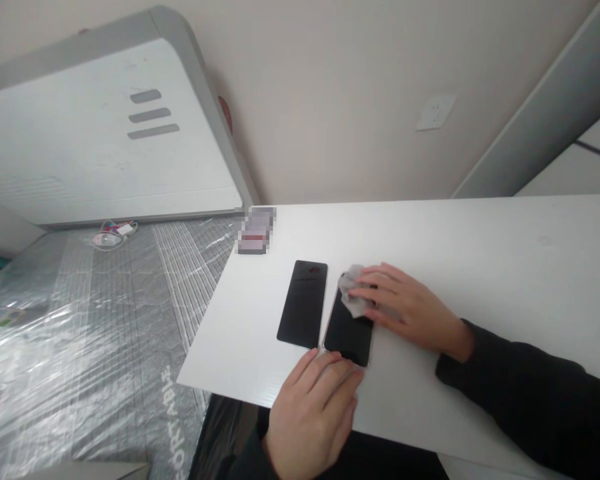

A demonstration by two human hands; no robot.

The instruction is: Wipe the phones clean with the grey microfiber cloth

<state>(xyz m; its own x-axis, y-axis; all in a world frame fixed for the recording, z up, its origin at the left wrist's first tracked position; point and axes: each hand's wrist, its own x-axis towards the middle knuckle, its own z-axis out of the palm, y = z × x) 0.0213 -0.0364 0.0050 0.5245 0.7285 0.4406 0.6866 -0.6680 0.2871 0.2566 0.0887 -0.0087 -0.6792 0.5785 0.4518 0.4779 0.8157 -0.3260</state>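
A black phone lies flat on the white table. My right hand presses a small crumpled white wipe onto the phone's upper half. My left hand rests at the table's near edge, its fingertips touching the phone's lower end. Just left of the phone lies a separate black flat panel, touched by neither hand.
A small blurred item sits at the table's far left corner. To the left stands a plastic-wrapped grey mattress with a cable bundle on it, and a white and grey cabinet behind. A wall socket is on the wall.
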